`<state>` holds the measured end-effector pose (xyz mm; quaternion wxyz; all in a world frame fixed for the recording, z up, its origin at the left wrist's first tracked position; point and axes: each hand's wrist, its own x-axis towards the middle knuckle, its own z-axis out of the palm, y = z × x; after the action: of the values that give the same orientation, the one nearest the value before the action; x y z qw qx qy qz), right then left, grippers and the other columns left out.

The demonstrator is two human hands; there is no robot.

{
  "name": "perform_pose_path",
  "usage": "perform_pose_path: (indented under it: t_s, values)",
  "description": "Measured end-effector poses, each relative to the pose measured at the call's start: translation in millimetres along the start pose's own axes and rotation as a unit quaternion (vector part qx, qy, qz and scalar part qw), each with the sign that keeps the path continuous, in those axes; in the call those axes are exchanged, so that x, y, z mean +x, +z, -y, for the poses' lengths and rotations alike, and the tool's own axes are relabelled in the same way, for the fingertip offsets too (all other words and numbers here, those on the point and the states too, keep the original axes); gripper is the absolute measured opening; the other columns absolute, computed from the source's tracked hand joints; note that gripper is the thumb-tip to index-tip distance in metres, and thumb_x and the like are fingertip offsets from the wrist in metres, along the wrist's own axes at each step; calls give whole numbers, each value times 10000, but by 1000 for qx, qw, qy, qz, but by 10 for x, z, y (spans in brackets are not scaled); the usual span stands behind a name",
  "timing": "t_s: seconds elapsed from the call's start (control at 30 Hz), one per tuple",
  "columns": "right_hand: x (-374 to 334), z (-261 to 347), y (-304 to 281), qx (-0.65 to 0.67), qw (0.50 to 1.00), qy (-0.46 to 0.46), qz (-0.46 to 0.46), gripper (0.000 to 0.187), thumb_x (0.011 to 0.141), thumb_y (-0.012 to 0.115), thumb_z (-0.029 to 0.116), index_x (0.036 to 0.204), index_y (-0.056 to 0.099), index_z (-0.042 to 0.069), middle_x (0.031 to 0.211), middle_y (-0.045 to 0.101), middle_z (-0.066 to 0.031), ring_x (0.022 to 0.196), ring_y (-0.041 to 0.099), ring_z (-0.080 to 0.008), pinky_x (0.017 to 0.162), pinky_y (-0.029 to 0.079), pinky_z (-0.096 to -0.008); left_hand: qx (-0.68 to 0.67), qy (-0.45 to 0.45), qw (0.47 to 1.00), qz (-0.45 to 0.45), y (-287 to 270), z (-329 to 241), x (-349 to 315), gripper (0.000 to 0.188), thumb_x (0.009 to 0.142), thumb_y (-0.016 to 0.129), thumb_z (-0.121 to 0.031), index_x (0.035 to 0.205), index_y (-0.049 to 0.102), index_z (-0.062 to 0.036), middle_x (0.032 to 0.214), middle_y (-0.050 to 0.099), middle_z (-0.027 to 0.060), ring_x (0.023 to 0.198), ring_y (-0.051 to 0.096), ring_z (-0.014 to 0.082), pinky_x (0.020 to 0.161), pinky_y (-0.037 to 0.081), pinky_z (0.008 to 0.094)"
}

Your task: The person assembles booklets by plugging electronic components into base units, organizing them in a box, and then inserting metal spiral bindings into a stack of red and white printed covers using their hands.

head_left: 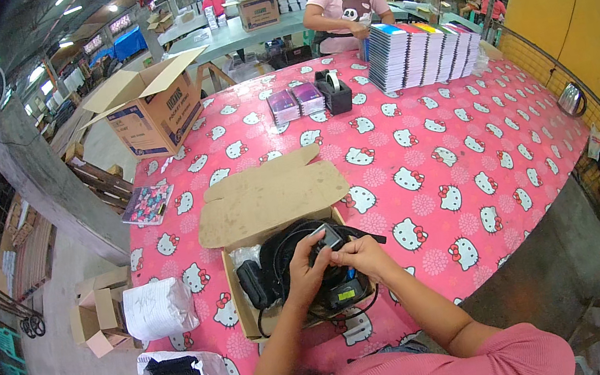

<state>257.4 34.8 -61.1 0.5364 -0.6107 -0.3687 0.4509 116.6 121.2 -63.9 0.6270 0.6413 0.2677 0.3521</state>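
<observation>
Both hands close on a small dark device [330, 236]: the left hand [302, 263] from its left, the right hand [353, 255] from below. It sits over an open cardboard box [247, 327] of black cables [279, 256] at the near table [467, 162] edge. Bare pink tablecloth spreads right and far; notebook stacks [423, 51] line the far edge.
</observation>
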Motion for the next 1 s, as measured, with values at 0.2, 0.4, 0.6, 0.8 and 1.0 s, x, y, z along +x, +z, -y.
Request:
perform_pose_path:
  t_s: [0.2, 0.4, 0.6, 0.8, 1.0]
  values:
    - [3, -25, 22, -51, 998, -29, -16, 205, 814, 680, 207, 803, 713, 4, 653, 656, -39, 616, 558, -79, 640, 468, -279, 147, 123, 980, -45, 102, -36, 24, 341, 828, 684, -162, 1114, 562, -21, 1050, 580, 50, 966, 534, 118, 866, 421, 264]
    - [-187, 132, 18, -218, 974, -53, 11, 286, 770, 696, 245, 938, 685, 14, 791, 671, -136, 707, 633, -266, 771, 488, -354, 134, 130, 980, -64, 121, -77, 6, 473, 775, 718, -135, 1189, 508, -42, 1085, 592, 115, 1000, 577, 195, 881, 442, 305]
    - [-573, 279, -253, -326, 914, -185, 158, 891, 661, 801, 197, 1384, 318, 3, 1264, 511, -237, 1133, 537, -341, 934, 433, -380, 136, 129, 981, -51, 98, -61, 15, 721, 739, 755, -147, 1340, 366, -67, 1078, 606, 149, 984, 610, 231, 870, 468, 330]
    - [-617, 405, -150, -291, 928, -137, 187, 1089, 613, 765, 2, 1460, 87, 92, 1230, 493, -285, 1141, 498, -417, 940, 418, -427, 86, 120, 988, -37, 78, -2, 67, 680, 727, 755, -59, 1311, 408, -23, 1094, 612, 130, 1008, 597, 174, 890, 460, 293]
    - [-489, 420, -73, -319, 927, -86, 178, 1002, 615, 730, -12, 1434, 167, 121, 969, 626, -218, 865, 626, -366, 735, 480, -401, -41, 98, 992, -65, -49, -111, 217, 634, 773, 743, -54, 1289, 388, 38, 1095, 591, 107, 991, 580, 160, 872, 457, 274]
